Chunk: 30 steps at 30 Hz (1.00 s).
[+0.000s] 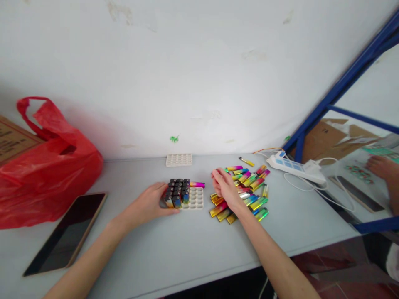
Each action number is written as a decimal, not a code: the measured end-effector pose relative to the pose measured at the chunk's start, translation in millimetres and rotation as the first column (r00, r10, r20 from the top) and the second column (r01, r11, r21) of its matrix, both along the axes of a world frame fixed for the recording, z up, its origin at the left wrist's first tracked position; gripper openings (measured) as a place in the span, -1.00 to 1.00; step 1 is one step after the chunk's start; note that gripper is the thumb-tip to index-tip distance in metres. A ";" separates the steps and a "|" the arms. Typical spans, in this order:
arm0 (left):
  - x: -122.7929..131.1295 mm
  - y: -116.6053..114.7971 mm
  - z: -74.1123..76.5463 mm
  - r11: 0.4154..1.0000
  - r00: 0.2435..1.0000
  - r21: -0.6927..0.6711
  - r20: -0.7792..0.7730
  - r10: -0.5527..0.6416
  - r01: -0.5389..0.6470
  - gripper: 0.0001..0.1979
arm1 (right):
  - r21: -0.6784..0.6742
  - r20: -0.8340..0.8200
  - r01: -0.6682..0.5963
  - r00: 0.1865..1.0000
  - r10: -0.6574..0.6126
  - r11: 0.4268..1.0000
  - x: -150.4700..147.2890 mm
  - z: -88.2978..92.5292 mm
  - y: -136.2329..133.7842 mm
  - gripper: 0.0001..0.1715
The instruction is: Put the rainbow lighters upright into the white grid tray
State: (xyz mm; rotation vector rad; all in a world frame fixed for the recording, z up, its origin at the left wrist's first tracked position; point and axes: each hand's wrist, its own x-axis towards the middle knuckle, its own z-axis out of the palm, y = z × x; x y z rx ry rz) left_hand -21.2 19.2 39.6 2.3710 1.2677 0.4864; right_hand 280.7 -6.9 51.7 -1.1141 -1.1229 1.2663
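A white tray with round pockets (196, 199) lies on the table, its left part filled with upright lighters (177, 189) whose black tops point up. One purple and yellow lighter (197, 185) lies on its side at the tray's back edge. My left hand (152, 200) clasps the tray's left end, thumb along the front and fingers behind. Over the left side of a loose heap of shiny multicoloured lighters (249, 195) is my right hand (225, 187), its fingers curled together; whatever is in them is hidden.
Against the wall sits a second white tray (179, 160). A red plastic bag (62, 166) and a dark tablet-like device (67, 234) are at left. Right of the heap are a power strip (296, 168) with cables and a blue frame (330, 95); another person's hand (382, 166) shows beyond it.
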 end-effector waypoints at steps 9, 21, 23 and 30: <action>4.1 -3.4 3.7 1.000 1.000 0.013 0.003 0.023 -0.023 -0.46 | 0.286 0.501 0.134 0.823 -0.267 0.949 -20.7 -4.4 -5.8 -0.39; 6.8 -4.5 5.3 0.999 0.999 -0.020 0.000 0.043 -0.043 -0.45 | 0.317 0.538 0.093 0.802 -0.260 0.944 -22.3 -2.6 -8.4 -0.45; 6.2 -4.7 5.2 0.999 0.999 -0.025 0.005 0.039 -0.039 -0.46 | 0.319 0.555 0.073 0.794 -0.248 0.945 -22.0 -2.9 -9.5 -0.50; 5.7 -4.5 2.1 1.000 1.000 0.001 0.013 0.022 -0.022 -0.46 | 0.327 0.568 -0.111 0.817 -0.101 0.939 -17.4 5.1 -17.0 -0.65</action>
